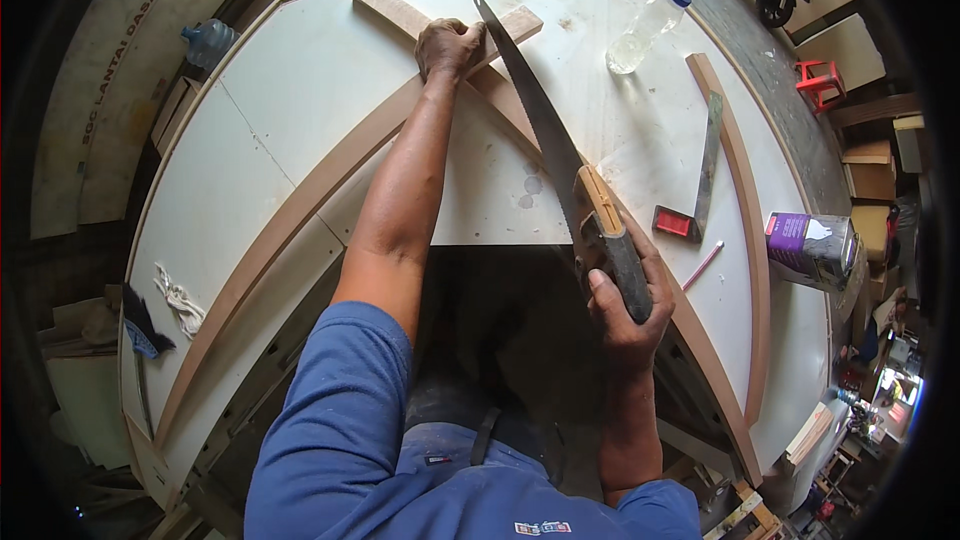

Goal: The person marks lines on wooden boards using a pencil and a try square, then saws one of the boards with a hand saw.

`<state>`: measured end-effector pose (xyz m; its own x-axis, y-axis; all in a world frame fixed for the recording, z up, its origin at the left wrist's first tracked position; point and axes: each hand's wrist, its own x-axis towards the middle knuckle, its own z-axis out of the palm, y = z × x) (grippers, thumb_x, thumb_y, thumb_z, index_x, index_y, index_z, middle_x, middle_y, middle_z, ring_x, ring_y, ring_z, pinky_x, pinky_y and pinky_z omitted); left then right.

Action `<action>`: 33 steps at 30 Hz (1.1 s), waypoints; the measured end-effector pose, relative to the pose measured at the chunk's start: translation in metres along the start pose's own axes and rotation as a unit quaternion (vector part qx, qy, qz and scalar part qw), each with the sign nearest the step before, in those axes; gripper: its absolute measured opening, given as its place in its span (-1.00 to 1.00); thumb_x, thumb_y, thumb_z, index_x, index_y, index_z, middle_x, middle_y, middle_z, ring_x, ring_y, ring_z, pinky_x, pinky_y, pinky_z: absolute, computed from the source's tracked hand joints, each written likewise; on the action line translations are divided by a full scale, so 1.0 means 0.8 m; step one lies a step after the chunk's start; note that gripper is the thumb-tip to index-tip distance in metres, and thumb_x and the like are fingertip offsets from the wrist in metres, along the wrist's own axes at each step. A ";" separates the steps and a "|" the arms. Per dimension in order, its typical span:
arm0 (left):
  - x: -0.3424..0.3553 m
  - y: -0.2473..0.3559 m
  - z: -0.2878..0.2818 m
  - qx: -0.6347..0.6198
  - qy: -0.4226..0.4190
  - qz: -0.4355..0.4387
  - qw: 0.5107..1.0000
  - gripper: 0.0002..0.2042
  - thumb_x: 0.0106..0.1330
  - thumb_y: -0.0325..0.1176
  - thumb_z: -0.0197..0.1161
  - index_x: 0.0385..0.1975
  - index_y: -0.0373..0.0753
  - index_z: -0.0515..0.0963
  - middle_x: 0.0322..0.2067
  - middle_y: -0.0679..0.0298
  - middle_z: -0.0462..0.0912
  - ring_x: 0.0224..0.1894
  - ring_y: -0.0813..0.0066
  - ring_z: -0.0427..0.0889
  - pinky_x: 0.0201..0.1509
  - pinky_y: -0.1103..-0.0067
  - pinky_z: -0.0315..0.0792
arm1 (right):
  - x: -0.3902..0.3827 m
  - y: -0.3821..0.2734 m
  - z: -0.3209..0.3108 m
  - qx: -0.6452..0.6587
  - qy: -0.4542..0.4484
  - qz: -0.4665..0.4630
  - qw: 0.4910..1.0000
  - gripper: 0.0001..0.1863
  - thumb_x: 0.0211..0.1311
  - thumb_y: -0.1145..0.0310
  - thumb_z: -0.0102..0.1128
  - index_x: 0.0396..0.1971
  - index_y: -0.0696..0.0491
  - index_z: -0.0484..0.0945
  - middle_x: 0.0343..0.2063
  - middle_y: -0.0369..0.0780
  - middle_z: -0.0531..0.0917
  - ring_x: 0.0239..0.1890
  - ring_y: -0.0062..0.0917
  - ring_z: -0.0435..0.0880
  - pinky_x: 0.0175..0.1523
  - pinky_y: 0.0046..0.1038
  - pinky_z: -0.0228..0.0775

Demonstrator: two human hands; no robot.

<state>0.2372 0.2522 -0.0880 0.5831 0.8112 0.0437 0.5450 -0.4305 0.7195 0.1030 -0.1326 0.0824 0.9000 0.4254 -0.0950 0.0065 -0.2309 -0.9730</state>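
Two long wooden strips cross at the far middle of a white board [270,100]. One strip [290,195] comes up from the lower left, the other [690,340] from the lower right. Over their crossing my left hand [447,48] is closed, its fingers curled on the wood. My right hand [632,315] grips a handsaw by its handle [606,215], part pale wood and part black. The long dark saw blade [540,110] slants up and leftward, its tip just right of my left hand. Whether the teeth touch wood I cannot tell.
On the right lie another wooden strip [745,200], a try square [708,165] with a red handle, and a pencil [703,265]. A clear bottle [642,35] and a purple-white tin [810,248] stand there too. White cord [178,300] and a brush [147,325] lie left.
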 end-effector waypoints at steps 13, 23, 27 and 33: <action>-0.003 0.002 0.001 0.004 0.026 0.017 1.000 -0.61 0.15 0.13 0.43 -0.45 -0.13 0.80 -0.42 0.16 0.80 -0.32 0.25 0.79 -0.12 0.39 0.61 | 0.007 -0.017 0.003 -0.012 -0.018 0.023 0.999 -0.36 0.13 0.58 0.18 0.31 0.24 0.44 -0.08 -0.18 0.67 -0.26 -0.67 0.60 -0.10 -0.59 0.51; -0.006 0.004 0.001 0.016 0.051 0.028 0.998 -0.61 0.13 0.12 0.44 -0.45 -0.14 0.80 -0.40 0.14 0.79 -0.29 0.20 0.79 -0.08 0.37 0.61 | 0.031 -0.023 0.012 -0.014 -0.021 -0.006 1.000 -0.37 0.15 0.57 0.18 0.31 0.24 0.44 -0.09 -0.18 0.66 -0.28 -0.68 0.60 -0.13 -0.60 0.50; -0.006 0.004 0.002 0.012 0.049 0.024 0.998 -0.61 0.14 0.11 0.44 -0.45 -0.14 0.80 -0.37 0.14 0.80 -0.27 0.20 0.79 -0.06 0.37 0.60 | 0.023 -0.025 0.010 0.017 -0.021 0.045 0.999 -0.37 0.15 0.57 0.19 0.30 0.24 0.44 -0.19 -0.22 0.66 -0.37 -0.71 0.57 -0.24 -0.61 0.47; -0.009 0.006 0.000 0.014 0.044 0.017 0.999 -0.61 0.16 0.11 0.43 -0.44 -0.14 0.79 -0.35 0.13 0.80 -0.25 0.21 0.79 -0.06 0.37 0.60 | 0.002 -0.039 0.000 -0.007 -0.020 0.043 0.999 -0.38 0.17 0.55 0.21 0.31 0.22 0.45 -0.30 -0.26 0.64 -0.47 -0.73 0.53 -0.34 -0.64 0.42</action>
<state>0.2358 0.2443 -0.0852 0.5472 0.8268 0.1302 0.5423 -0.4687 0.6973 0.1045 -0.1249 0.1123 0.8795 0.4376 -0.1870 -0.0640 -0.2806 -0.9577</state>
